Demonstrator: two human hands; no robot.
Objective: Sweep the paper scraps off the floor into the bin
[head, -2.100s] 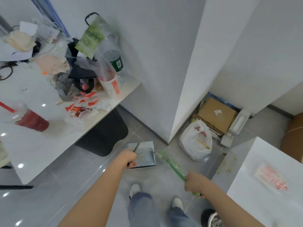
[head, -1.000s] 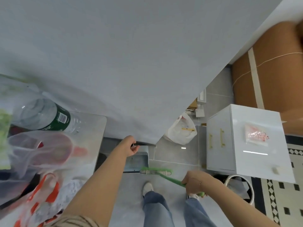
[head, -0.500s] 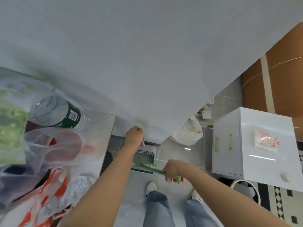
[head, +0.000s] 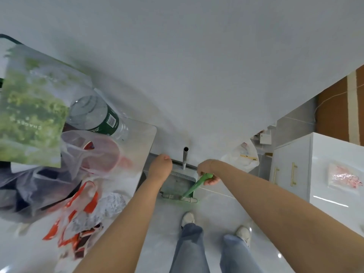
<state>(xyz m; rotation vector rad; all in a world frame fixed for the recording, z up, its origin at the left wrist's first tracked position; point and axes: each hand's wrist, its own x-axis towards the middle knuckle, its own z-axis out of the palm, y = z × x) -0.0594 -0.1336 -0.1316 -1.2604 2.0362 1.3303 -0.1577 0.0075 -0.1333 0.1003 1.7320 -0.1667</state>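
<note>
A grey dustpan stands on the floor against the wall, its metal handle upright and free. My left hand is just left of that handle, fingers curled, with nothing seen in it. My right hand grips the green broom low on its stick. The broom's head lies along the pan's front lip. A dark sliver of the bin shows under the table's edge. I see no paper scraps on the floor.
A cluttered table fills the left, with a plastic bottle, bags and wrappers. A white plastic bag sits on the floor by the wall corner. A white cabinet stands to the right. My feet are just behind the pan.
The view has closed in on the wall. My right hand slid down the broom toward the pan. My left hand has come off the dustpan handle, which now stands alone.
</note>
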